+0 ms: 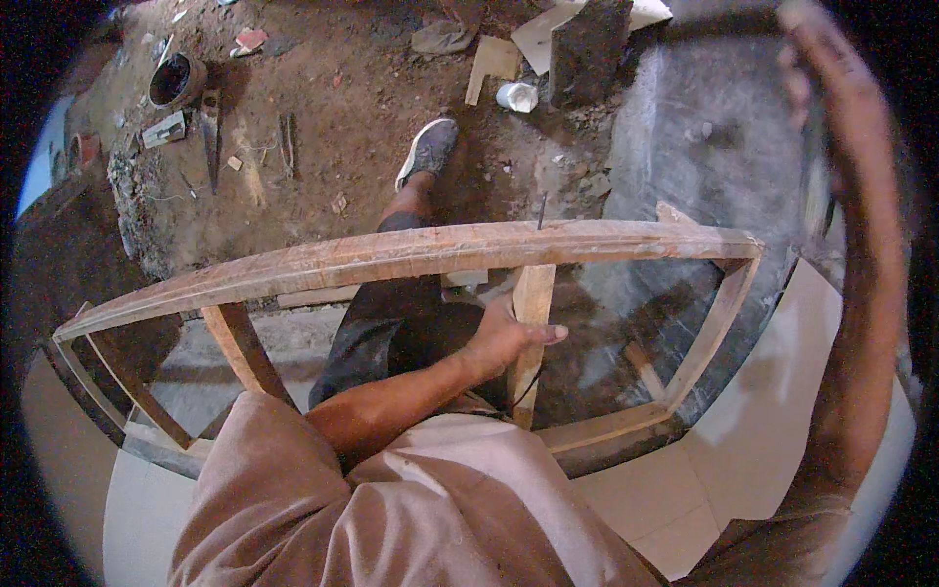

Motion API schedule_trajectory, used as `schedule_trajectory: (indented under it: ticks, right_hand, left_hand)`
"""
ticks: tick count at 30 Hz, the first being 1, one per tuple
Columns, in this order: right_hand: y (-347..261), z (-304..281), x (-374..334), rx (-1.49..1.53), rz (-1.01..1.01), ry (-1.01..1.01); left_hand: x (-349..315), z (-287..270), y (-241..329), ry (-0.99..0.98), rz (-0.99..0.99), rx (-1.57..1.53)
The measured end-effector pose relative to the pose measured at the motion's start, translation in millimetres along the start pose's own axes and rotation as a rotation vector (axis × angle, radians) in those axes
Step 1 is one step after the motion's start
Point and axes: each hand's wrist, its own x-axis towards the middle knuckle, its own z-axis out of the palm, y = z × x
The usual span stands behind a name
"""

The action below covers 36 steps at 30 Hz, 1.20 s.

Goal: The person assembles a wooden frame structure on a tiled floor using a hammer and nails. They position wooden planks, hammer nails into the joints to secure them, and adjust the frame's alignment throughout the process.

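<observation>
A long wooden frame (381, 256) lies across in front of me, with several short crosspieces between its two long rails. My left hand (504, 338) is wrapped around the middle crosspiece (534, 293), its thumb lying over the front. Just above that crosspiece, a nail (542, 212) stands up out of the far rail. At the upper right my raised right hand (827, 64) is away from the frame. Motion smears its fingers, and I cannot make out whether they hold anything.
A bucket (177, 80), a handsaw (210, 137) and debris lie on the dirt floor at far left. Beyond the frame are a white roll (517, 96) and a dark slab (587, 54). Pale tiles (753, 391) cover the near right; my shoe (428, 152) rests on the dirt.
</observation>
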Motion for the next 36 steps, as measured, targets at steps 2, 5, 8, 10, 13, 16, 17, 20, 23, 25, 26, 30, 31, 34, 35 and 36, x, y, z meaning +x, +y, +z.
schedule_trajectory:
  ticks: [2, 5, 8, 10, 13, 16, 17, 20, 23, 25, 26, 30, 31, 34, 35, 36]
  right_hand:
    - [3.3, 32.4, -49.1, -0.166, -0.110, -0.171]
    - [32.1, 70.5, -110.0, -0.267, -0.351, -0.293]
    - [12.9, 83.2, -161.1, -0.183, 0.001, -0.523]
    - [19.9, 104.4, -195.6, -0.146, 0.000, -0.416]
    - [28.4, 142.1, -232.8, 0.024, 0.179, -0.354]
    - [36.9, 178.4, -248.5, 0.182, 0.294, -0.290]
    - [38.1, 186.1, -250.9, 0.223, 0.310, -0.259]
    - [43.0, 192.3, -255.2, 0.235, 0.328, -0.197]
    - [43.4, 195.4, -255.9, 0.258, 0.321, -0.151]
    - [40.3, 195.9, -254.5, 0.261, 0.331, -0.146]
    - [37.6, 193.9, -253.0, 0.255, 0.338, -0.154]
    - [39.1, 197.0, -254.3, 0.196, 0.356, -0.146]
    - [37.4, 197.2, -252.9, 0.195, 0.355, -0.149]
    - [32.6, 195.3, -248.6, 0.186, 0.346, -0.154]
    - [32.7, 195.3, -248.1, 0.179, 0.341, -0.155]
    - [32.9, 195.3, -247.8, 0.172, 0.335, -0.155]
  left_hand:
    - [2.3, -2.2, 0.6, -0.037, -0.087, 0.029]
    - [0.9, -1.7, 2.7, -0.066, -0.142, 0.048]
    - [1.1, -1.4, -2.8, -0.054, -0.111, 0.031]
    - [0.8, -1.0, -5.0, -0.060, -0.085, 0.006]
    - [-2.6, 1.1, 3.9, -0.083, -0.061, -0.021]
    - [-6.1, 1.9, 10.7, -0.081, -0.050, 0.002]
    - [-5.7, 2.3, 8.5, -0.082, -0.050, 0.008]
    - [-3.5, 2.7, 1.2, -0.087, -0.058, -0.014]
    - [0.5, 1.5, -1.7, -0.086, -0.083, 0.013]
    - [1.3, 1.6, -3.3, -0.069, -0.076, 0.038]
    - [1.1, 1.9, -4.3, -0.054, -0.058, 0.042]
    - [1.0, 3.1, 0.2, -0.044, -0.087, -0.007]
    - [1.4, 2.2, 0.2, -0.046, -0.077, -0.018]
    - [2.1, 1.3, -0.1, -0.040, -0.053, -0.024]
    - [2.3, 2.0, 0.0, -0.030, -0.050, -0.007]
    - [2.6, 2.3, 0.1, -0.019, -0.046, 0.010]
